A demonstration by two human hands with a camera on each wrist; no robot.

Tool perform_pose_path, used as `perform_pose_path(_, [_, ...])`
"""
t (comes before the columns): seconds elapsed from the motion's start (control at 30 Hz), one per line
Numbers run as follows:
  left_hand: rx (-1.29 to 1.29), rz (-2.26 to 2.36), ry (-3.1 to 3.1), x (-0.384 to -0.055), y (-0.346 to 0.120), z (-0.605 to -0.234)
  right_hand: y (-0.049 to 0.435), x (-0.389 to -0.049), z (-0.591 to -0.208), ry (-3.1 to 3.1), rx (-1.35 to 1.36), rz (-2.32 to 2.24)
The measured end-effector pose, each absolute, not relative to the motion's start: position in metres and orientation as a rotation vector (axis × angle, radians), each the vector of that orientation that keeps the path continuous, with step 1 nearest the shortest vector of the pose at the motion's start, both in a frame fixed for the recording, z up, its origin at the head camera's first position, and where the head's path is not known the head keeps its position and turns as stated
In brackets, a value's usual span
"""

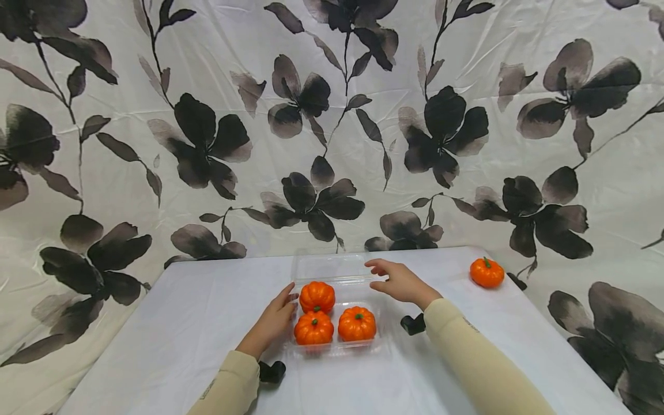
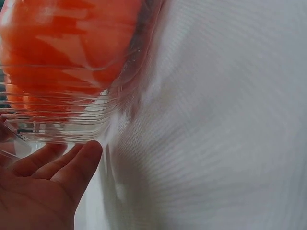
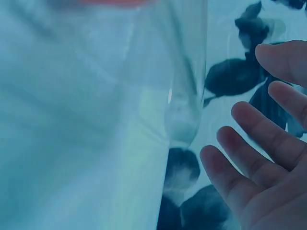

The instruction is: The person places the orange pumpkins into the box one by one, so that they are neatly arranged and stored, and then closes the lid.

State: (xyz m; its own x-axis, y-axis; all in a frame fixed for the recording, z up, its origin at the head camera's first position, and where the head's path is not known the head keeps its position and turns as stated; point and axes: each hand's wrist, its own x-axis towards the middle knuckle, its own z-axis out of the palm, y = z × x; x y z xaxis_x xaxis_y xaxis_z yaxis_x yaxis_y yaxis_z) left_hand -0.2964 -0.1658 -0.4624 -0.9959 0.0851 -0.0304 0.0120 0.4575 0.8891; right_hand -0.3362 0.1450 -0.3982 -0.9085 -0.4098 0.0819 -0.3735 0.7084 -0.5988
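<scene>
A clear plastic container [image 1: 357, 295] lies on the white table with its hinged lid [image 1: 332, 267] folded back. Three small orange pumpkins sit inside: one at the back left [image 1: 317, 297], one at the front left [image 1: 313, 328] and one at the front right [image 1: 357, 324]. My left hand [image 1: 275, 321] is at the container's left side. In the left wrist view, its fingertips [image 2: 91, 151] touch the ridged wall, fingers fairly straight. My right hand [image 1: 402, 283] hovers beside the lid's right edge, fingers spread, holding nothing; the right wrist view shows a gap between its fingertips [image 3: 211, 155] and the clear plastic.
Another orange pumpkin [image 1: 487, 272] rests at the table's far right corner. Behind the white table [image 1: 197, 323] hangs a pale cloth [image 1: 373, 167] with dark flowers. Black wrist devices show under the left sleeve [image 1: 228, 380] and right sleeve [image 1: 472, 351].
</scene>
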Motion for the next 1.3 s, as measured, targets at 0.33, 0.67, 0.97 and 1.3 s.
perform_pose_path(0.33, [0.097,1.601,2.623,-0.296,-0.166,-0.463,0.181,-0.337,-0.407,2.939,-0.539,-1.007])
perform_pose_path(0.67, [0.079,1.598,2.613,-0.295,-0.166,-0.463,0.215,-0.336,-0.419,3.097,-0.373,-1.034])
perform_pose_path(0.97, [0.057,1.591,2.609,-0.296,-0.166,-0.463,0.238,-0.334,-0.425,3.172,-0.145,-1.078])
perform_pose_path(1.3, [0.063,1.600,2.620,-0.296,-0.165,-0.462,0.262,-0.333,-0.428,3.160,0.042,-1.121])
